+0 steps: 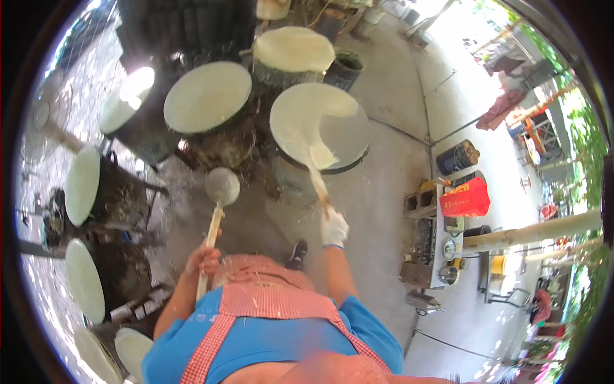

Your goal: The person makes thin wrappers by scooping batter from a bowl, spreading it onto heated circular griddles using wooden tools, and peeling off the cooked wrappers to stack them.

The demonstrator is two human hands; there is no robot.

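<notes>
My left hand (204, 261) is closed round the wooden handle of a long-handled ladle (222, 185), its round bowl raised out ahead of me above the floor. In a white glove, my right hand (334, 228) grips a pale wooden spreader (318, 184). The spreader's far end meets the pale batter (295, 118) on a round griddle (350, 134) in front of me. Batter covers the left and far part of that griddle in a curved sheet, while grey surface shows at its right. Batter hides the exact shape of the spreader's tip.
More round griddles stand in an arc, including a pale-covered griddle (208, 97) ahead and another griddle (83, 185) at the left. A dark bucket (346, 69) is behind the nearest one. At right are concrete blocks (420, 203), a red bag (465, 197) and a pole (543, 230).
</notes>
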